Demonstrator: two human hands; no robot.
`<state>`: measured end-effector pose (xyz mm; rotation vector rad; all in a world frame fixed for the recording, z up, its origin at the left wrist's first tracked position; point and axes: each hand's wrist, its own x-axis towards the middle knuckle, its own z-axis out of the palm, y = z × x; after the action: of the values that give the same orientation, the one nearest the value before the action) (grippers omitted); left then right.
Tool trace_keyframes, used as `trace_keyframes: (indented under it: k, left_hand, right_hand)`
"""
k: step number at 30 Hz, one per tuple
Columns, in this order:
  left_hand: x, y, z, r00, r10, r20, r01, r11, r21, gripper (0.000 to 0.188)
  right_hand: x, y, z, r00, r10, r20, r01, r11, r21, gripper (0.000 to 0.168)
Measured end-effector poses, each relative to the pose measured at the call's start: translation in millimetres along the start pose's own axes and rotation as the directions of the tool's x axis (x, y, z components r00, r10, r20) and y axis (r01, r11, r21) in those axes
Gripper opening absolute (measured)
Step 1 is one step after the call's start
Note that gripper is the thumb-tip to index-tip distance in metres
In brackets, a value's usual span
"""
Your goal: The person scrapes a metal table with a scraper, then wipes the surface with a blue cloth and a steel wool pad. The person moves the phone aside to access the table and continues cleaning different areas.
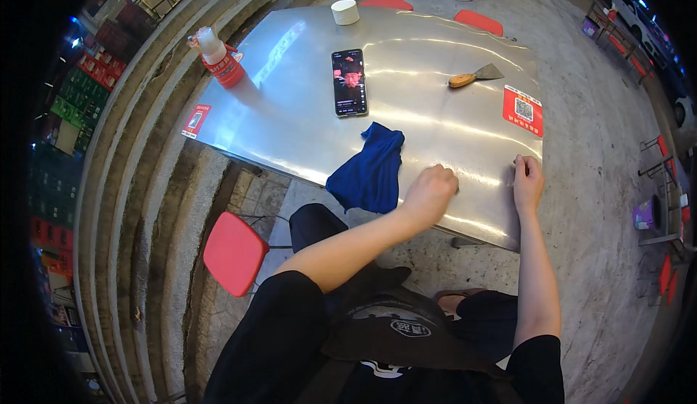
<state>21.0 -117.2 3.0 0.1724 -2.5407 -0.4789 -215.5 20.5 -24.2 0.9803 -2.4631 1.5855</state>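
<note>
Over the near part of a stainless steel table (pixel 305 148), my left hand (pixel 433 194) has its fingers curled; a small dark bit shows at its right side, too little to name. My right hand (pixel 528 183) is at the table's right edge, fingers bent, and whether it holds anything cannot be told. A crumpled blue cloth (pixel 373 172) lies left of my left hand, partly over the near edge. Farther back lie a smartphone (pixel 350 83) with its screen lit and a scraper with a wooden handle (pixel 463 80), beside a red printed sticker (pixel 523 111).
A red container with stacked clear plastic cups (pixel 220 61) stands at the table's left, and a white roll (pixel 345 12) at the far edge. A red stool (pixel 235 254) is near the left side, beside concrete steps (pixel 147 186). More red stools (pixel 479 22) stand beyond the table.
</note>
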Motion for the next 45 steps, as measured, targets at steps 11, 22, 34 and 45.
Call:
trace_keyframes:
  k: [11,22,34,45]
  left_hand:
    - [-14.6,2.5,-8.0,1.0,-0.015,0.003,0.015,0.998,-0.056,0.007]
    - [-12.5,-7.3,-8.7,0.993,-0.114,0.045,0.119,0.983,-0.137,0.007]
    - [-20.6,-3.3,-12.2,0.996,-0.051,0.069,0.063,0.979,-0.194,0.01]
    - [-30.2,9.8,-9.7,0.991,-0.135,0.015,0.136,0.976,-0.172,0.009]
  right_hand:
    - [-2.1,-1.5,-0.6,1.0,0.014,-0.016,-0.013,0.999,0.034,0.029]
    - [-1.5,1.4,-1.9,1.0,-0.026,-0.015,0.026,0.999,-0.027,0.03]
    - [-1.7,6.5,1.5,1.0,-0.002,-0.015,0.003,0.999,0.045,0.029]
    - [0.5,-5.1,-2.9,1.0,0.0,-0.022,0.0,1.0,0.0,0.029]
